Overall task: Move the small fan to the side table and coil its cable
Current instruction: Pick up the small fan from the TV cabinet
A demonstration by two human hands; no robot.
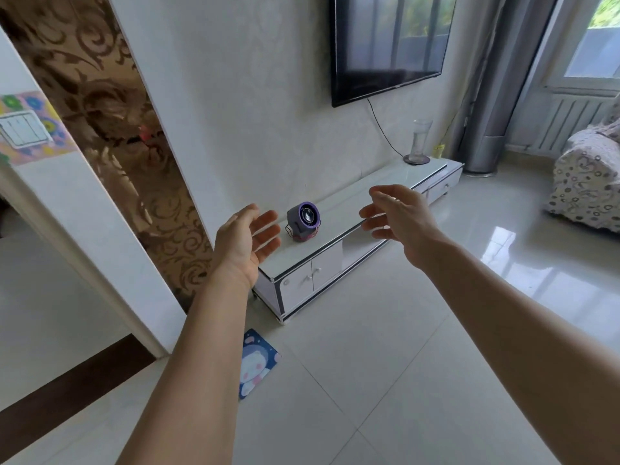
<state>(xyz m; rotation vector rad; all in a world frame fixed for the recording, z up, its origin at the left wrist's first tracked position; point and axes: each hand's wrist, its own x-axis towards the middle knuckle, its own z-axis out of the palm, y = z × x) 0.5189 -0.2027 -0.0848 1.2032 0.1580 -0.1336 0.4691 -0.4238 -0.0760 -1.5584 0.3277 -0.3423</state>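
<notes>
Fan (303, 221): small, purple, on the low white TV cabinet (339, 226); we see it between both hands, untouched.
Left hand (243, 241): fingers straight, spread, palm turned inward, holding nothing.
Right hand (399, 218): fingers loosely extended, empty, forearm outstretched.

We stand before a low cabinet (339, 226) set along the wall. The small fan (303, 220) sits on its top near the left end; a glass (418, 140) stands on a coaster at the far right end. A television (385, 45) hangs on the wall above. Our left hand (246, 239) reaches left of the fan, our right hand (399, 216) right of it. A mat (256, 362) lies on the floor below, a sofa (590, 176) far right.
</notes>
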